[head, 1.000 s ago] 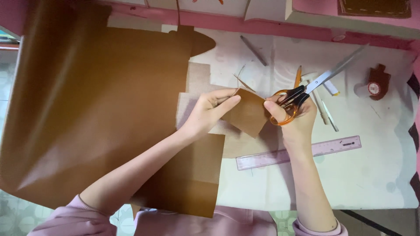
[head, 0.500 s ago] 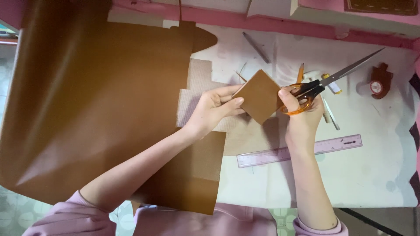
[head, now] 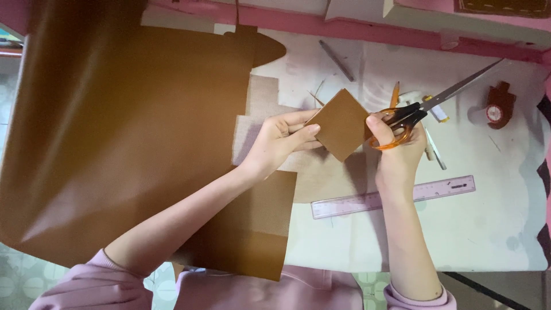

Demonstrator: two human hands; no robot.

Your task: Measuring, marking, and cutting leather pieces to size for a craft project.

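Note:
My left hand [head: 284,140] pinches the left corner of a small square piece of brown leather [head: 342,123], held up like a diamond above the table. My right hand [head: 396,152] touches the piece's right corner with its thumb while gripping scissors [head: 427,106] with orange and black handles. The scissor blades are closed and point up and to the right, away from the piece. A large brown leather sheet [head: 120,143] lies on the left and hangs over the table's near edge.
A clear ruler [head: 396,196] lies on the white table [head: 482,229] below my right hand. A pencil [head: 395,93], a grey pen [head: 337,60] and a small brown shape with a red button [head: 498,106] sit farther back. A pink ledge [head: 356,31] borders the far side.
Both hands have lifted the small brown piece up and slightly right. The scissors swung from lying across the piece to pointing up and right, clear of it.

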